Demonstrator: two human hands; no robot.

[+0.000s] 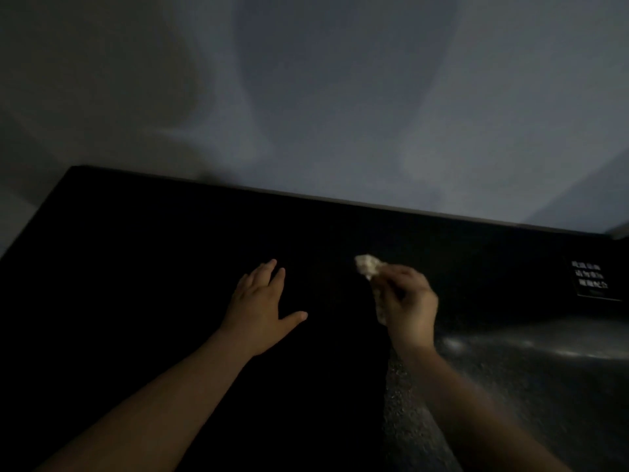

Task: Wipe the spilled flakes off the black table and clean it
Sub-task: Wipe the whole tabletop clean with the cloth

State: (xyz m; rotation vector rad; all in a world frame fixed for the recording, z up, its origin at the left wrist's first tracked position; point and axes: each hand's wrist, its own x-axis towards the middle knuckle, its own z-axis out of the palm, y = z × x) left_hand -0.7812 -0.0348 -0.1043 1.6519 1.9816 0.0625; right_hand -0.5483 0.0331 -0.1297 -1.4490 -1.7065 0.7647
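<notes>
The scene is dim. A black table [143, 253] fills the lower half of the view. My left hand [260, 310] lies flat on it near the middle, fingers spread, holding nothing. My right hand [406, 303] is to its right, fingers closed on a crumpled pale tissue [368, 265] whose end sticks out past the fingertips just over the tabletop. No flakes can be made out on the dark surface.
A pale wall [340, 97] rises behind the table's far edge. A small black sign with white characters [590, 279] lies at the far right. A greyer, speckled, reflective patch of surface [531, 369] lies at the lower right.
</notes>
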